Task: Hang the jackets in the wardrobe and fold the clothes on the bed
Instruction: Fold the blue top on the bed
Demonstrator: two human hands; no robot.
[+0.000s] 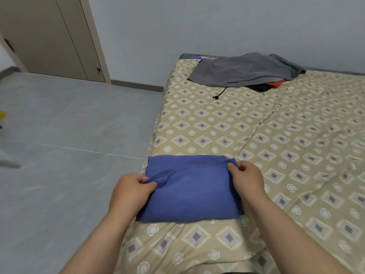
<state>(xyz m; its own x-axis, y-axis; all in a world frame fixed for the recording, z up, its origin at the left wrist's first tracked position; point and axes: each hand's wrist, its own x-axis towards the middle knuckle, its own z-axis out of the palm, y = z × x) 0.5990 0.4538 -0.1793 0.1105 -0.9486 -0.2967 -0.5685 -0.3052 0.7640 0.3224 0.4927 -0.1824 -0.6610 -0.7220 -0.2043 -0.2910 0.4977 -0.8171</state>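
- In the head view, a blue garment [191, 190] is seen folded into a compact rectangle at the near left edge of the bed [296, 135], directly in front of the person.
- The left hand [130, 186] is placed at the garment's left side, and a small bunch of cloth is pinched there between its thumb and curled fingers [148, 184].
- The right hand [246, 178] is set at the far right corner, where the edge of the cloth is grasped by its fingers [232, 167].
- The two sides are judged to be held this way so that the fold can be tightened and squared, or the bundle lifted as one piece.
- A loose grey garment [243, 70] is left in a heap at the far end of the bed, well apart from the blue one; a red item [276, 84] and something dark are partly covered by it, and a black drawstring [219, 93] trails out onto the sheet.
- That heap is judged to be not yet folded.
- The bed is covered by a rumpled beige sheet printed with diamonds and circles.
- A grey tiled floor [69, 115] is seen on the left, a pale wall [217, 26] behind, and a beige panelled door [49, 36] in the far left corner; whether it belongs to the wardrobe cannot be told.
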